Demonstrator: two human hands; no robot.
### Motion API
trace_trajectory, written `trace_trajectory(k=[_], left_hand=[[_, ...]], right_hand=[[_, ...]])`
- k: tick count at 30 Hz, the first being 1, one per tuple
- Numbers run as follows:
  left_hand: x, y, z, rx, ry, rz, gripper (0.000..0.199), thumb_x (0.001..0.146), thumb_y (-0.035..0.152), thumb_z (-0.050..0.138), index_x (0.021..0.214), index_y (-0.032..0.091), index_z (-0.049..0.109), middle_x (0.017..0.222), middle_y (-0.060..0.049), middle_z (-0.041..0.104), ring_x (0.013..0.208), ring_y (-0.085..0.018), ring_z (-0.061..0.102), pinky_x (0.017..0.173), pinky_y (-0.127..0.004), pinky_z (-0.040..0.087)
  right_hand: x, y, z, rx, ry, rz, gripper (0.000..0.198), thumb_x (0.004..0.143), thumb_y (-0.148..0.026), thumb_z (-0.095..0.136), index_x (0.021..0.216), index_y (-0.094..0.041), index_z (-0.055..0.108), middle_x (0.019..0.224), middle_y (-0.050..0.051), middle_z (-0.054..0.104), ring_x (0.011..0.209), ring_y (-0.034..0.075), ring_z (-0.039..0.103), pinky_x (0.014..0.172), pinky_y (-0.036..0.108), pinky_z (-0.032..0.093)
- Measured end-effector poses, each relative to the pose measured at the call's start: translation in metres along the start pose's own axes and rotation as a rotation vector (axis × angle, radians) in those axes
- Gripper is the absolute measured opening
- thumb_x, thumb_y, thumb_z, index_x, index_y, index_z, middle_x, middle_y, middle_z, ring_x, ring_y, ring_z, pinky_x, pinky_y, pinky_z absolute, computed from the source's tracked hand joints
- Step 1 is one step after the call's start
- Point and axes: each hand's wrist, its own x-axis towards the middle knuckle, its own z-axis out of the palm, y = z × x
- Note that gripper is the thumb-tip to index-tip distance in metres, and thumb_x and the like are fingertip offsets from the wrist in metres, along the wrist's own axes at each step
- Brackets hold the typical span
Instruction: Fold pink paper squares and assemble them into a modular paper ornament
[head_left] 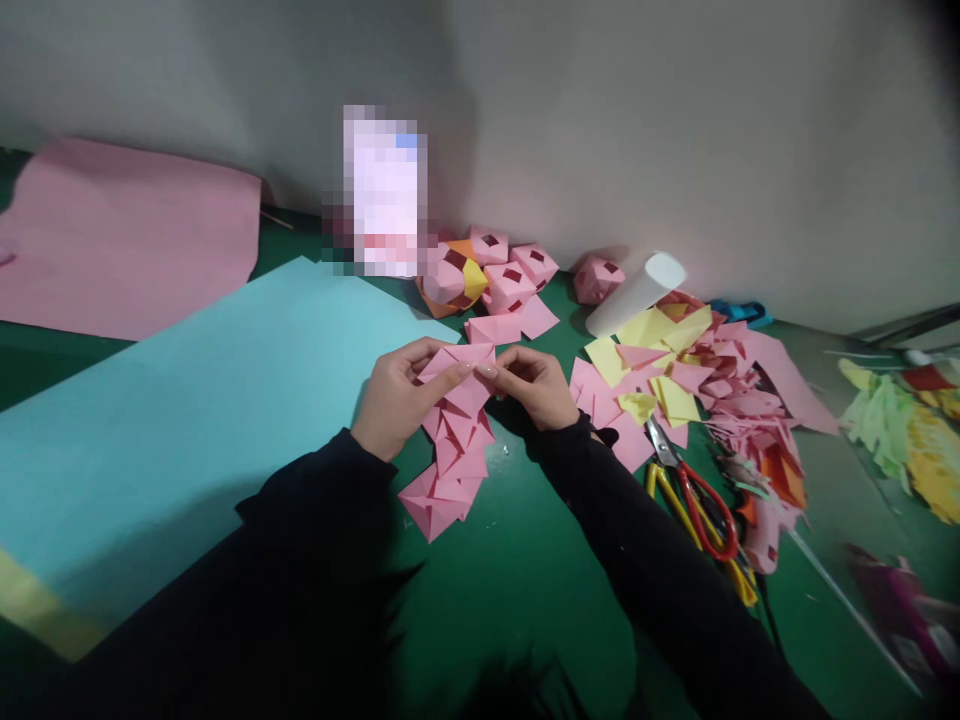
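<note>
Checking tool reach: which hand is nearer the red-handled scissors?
Right. The right hand sits just up and left of the red-handled scissors, apart from them. The left hand is farther left, beyond the folded pink paper both hands pinch.

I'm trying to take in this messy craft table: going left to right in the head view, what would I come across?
Pink sheet → light blue sheet → left hand → folded pink paper → right hand → yellow squares → red scissors → green and yellow scraps.
</note>
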Motion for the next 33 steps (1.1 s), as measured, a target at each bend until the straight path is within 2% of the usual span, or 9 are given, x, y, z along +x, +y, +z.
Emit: trace_trajectory(k=[10,16,24,33], left_hand=[[0.0001,-0.0006,-0.001,0.07,-0.001,0.016,0.026,0.072,0.035,0.077,0.089,0.016,0.069,0.084,-0.003,0.072,0.077,-0.017,0.066,0.067,-0.027,0.053],[-0.0001,0.0006,-0.0003,0.062,0.056,0.003,0.024,0.072,0.033,0.076,0.087,0.016,0.068,0.082,-0.002,0.071,0.073,-0.017,0.066,0.068,-0.028,0.054],[0.0018,-0.0047,-0.0016,0.133,0.084,0.074,0.019,0.076,0.036,0.073,0.082,0.018,0.069,0.08,-0.001,0.07,0.073,-0.016,0.064,0.067,-0.027,0.053],[0.0023,-0.0037,-0.0008,0.029,0.109,0.012,0.02,0.071,0.035,0.079,0.075,0.017,0.07,0.068,0.002,0.064,0.06,-0.011,0.056,0.057,-0.023,0.048]], right_hand=[[-0.0006,0.0001,0.0008,-0.013,-0.005,-0.023,0.031,0.073,-0.04,0.078,0.063,-0.017,0.059,0.058,-0.003,0.06,0.052,0.008,0.051,0.053,0.023,0.044],[0.0009,0.0015,0.0005,0.029,0.007,-0.013,0.024,0.074,-0.042,0.076,0.081,-0.02,0.07,0.066,-0.003,0.064,0.056,0.009,0.057,0.058,0.025,0.051],[0.0002,0.0014,0.0004,-0.006,0.017,0.004,0.024,0.074,-0.042,0.076,0.074,-0.019,0.071,0.063,-0.001,0.066,0.056,0.011,0.06,0.059,0.028,0.054],[-0.0001,0.0006,0.0031,-0.005,0.035,0.002,0.027,0.072,-0.043,0.078,0.072,-0.018,0.069,0.065,0.0,0.067,0.057,0.01,0.06,0.059,0.026,0.052]])
